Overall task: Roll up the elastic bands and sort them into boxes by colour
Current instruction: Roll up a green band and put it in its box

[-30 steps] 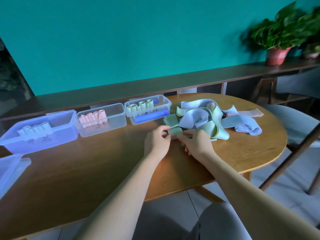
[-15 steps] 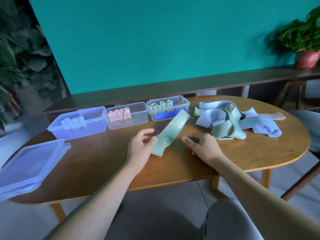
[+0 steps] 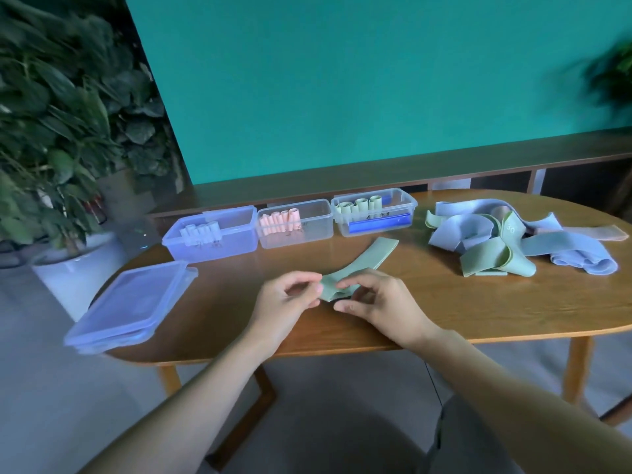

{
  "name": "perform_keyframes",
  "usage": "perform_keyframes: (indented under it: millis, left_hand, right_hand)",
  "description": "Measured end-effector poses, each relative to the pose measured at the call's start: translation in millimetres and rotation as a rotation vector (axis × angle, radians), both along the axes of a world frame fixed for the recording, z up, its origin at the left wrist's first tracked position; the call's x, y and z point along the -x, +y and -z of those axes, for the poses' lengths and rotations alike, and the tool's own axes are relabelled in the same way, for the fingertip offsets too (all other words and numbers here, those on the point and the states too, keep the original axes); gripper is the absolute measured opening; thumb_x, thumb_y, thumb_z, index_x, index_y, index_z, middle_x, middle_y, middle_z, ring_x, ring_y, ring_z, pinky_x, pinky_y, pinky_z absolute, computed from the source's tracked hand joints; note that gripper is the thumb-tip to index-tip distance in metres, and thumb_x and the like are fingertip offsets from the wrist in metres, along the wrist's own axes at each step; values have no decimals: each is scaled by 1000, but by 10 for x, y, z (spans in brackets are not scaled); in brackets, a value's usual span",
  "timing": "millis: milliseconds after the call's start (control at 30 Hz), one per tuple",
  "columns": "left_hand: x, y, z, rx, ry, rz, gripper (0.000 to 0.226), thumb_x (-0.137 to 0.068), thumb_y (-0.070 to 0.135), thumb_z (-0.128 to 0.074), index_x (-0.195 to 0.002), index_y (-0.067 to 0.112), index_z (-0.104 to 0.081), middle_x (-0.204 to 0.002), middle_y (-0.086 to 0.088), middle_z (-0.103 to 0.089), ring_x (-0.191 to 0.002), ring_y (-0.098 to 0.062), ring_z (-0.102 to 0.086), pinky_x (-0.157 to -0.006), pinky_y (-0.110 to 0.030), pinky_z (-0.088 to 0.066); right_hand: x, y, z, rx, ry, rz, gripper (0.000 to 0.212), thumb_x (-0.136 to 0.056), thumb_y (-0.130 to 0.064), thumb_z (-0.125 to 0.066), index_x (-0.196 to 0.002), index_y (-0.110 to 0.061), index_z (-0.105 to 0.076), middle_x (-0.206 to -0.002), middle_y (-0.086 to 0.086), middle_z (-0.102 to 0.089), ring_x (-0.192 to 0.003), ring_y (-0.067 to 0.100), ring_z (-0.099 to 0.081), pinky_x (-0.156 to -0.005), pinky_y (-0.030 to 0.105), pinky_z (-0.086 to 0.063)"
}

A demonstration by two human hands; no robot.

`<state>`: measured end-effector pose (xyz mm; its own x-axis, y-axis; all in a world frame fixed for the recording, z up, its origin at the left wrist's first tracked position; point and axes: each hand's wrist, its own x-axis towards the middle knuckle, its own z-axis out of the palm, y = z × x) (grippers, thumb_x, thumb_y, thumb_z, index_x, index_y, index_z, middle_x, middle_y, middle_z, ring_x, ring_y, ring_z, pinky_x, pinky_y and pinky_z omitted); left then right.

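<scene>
A green band [image 3: 355,265] lies flat on the wooden bench [image 3: 444,309], and its near end is lifted a little between two hands. The left hand [image 3: 287,299] pinches that near end with its thumb and curled fingers, so its grip is pinching the green band. The right hand [image 3: 372,302] pinches the same end from the other side, with its finger on top and its thumb low by the bench. The far end of the band points toward the boxes at the back. Three see-through boxes stand in a row there, touching side by side. The left box [image 3: 208,237] is bluish and has pale blue rolls [image 3: 201,232] in it. The middle box [image 3: 297,224] has pink rolls [image 3: 280,220] in it. The right box [image 3: 376,213] has green rolls [image 3: 359,205] in it, and it is the one closest to the band's far end. On the right part of the bench sits a loose pile of bands [image 3: 513,244], blue, green and one pink, all tangled up. A bluish lid [image 3: 130,306] lies flat near the left edge of the bench. A leafy plant [image 3: 58,131] in a white pot stands on the floor beside the bench.
</scene>
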<state>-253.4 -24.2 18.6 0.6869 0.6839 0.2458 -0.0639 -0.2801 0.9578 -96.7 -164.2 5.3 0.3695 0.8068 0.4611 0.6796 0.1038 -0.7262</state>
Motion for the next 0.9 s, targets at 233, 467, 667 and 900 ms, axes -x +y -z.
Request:
perform_keyframes:
  millis: [233, 467, 667, 900]
  left_hand:
    - [113, -104, -268, -83, 1, 25, 21, -85, 16, -78, -104, 24, -77, -106, 3, -77, -104, -16, -71, -99, -40, -54]
    - [211, -313, -907, -258, -77, -39, 13, -91, 10, -72, -102, 18, -75, -77, -5, -76, -70, -21, -73, -63, -30, -57]
    - [394, -526, -1601, -427, -222, -94, 9, -88, 10, -76, -92, 18, -77, -81, -1, -75, -64, -9, -64, -55, -18, -47]
    - [530, -635, -2017, -386, -281, -79, 13, -87, 12, -76, -98, 5, -76, -65, 3, -70, -42, -12, -51, -42, -15, -36]
  right_hand:
    - [184, -1, -133, -214, -34, 51, 27, -80, -31, -82, -106, -24, -78, -99, -14, -71, -86, 5, -64, -79, 14, -47]
    - [282, -92, -832, -344, 86, 46, 6, -85, -27, -80, -88, -22, -79, -85, -10, -72, -78, 11, -64, -74, 28, -52]
    - [475, -282, -1589, -448, 259, -102, 8, -83, -13, -82, -79, -17, -76, -74, -6, -72, -64, 6, -60, -60, 18, -47]
    - [627, -388, -2020, -475, 364, -211, 10, -84, -6, -78, -90, 0, -73, -78, 13, -72, -54, 9, -60, -50, 19, -46]
